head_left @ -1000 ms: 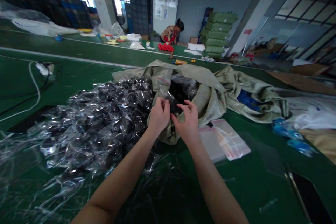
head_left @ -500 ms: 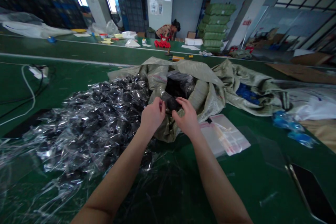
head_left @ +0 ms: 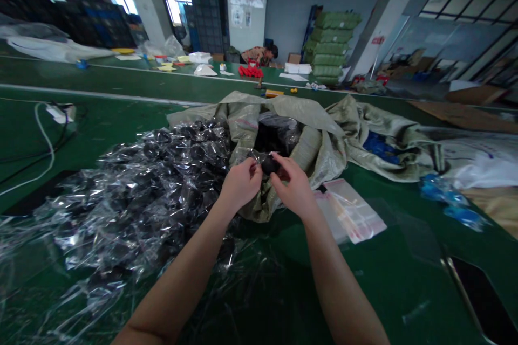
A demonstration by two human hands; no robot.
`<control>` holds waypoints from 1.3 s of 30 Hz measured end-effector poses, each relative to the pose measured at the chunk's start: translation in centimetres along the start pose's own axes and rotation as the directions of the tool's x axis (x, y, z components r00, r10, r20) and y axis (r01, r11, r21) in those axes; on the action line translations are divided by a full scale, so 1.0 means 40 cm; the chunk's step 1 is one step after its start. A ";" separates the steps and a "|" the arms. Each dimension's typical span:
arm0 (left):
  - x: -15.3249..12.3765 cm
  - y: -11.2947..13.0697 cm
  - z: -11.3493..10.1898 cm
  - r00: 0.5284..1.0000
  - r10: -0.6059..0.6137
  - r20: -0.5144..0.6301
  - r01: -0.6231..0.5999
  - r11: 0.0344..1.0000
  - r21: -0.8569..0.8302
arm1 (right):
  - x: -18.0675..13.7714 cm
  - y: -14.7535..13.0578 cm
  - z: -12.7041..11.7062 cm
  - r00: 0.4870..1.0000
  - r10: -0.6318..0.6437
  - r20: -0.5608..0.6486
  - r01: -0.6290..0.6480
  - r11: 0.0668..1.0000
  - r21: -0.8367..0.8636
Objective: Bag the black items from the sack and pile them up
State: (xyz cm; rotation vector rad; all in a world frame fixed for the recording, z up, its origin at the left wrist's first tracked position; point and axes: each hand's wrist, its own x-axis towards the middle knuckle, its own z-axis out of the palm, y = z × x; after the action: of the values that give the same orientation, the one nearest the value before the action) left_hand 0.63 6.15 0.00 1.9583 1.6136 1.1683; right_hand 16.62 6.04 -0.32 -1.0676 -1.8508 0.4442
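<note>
My left hand (head_left: 240, 186) and my right hand (head_left: 294, 186) meet in front of me, fingers closed around a small black round piece (head_left: 267, 164) wrapped in clear film. They hover over the mouth of an open grey-green woven sack (head_left: 319, 140) that holds more dark pieces. To the left lies a big heap of black pieces in clear plastic bags (head_left: 133, 199). A stack of flat clear bags with red strips (head_left: 348, 215) lies just right of my right hand.
The green table (head_left: 384, 285) carries a dark phone-like slab (head_left: 477, 302) at the right corner, blue plastic scraps (head_left: 449, 199), and a white cable (head_left: 44, 140) at left. Another person (head_left: 261, 55) bends over a far table near red items and stacked green sacks (head_left: 335, 46).
Both hands have stayed together on the black piece, shifting slightly; the right fingers have closed further over it. The person at the far table has bent lower.
</note>
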 end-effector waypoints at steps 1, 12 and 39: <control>-0.001 0.002 0.000 1.000 -0.021 -0.001 0.021 1.000 -0.012 | -0.001 -0.003 -0.002 1.000 0.010 -0.013 -0.009 0.999 0.038; -0.010 0.019 -0.001 0.995 -0.095 0.027 0.097 0.992 -0.081 | -0.013 -0.019 0.020 0.891 0.355 -0.285 -0.286 0.923 0.258; -0.036 0.066 -0.037 0.880 -0.318 0.353 0.363 0.930 -0.066 | -0.034 -0.108 -0.091 0.952 0.194 -0.237 -0.246 0.945 -0.215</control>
State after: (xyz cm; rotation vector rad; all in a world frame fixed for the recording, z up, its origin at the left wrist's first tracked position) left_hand 1.17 3.67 2.24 1.5989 1.5703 0.7321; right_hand 17.89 2.06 3.71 -1.4416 -1.6288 0.2237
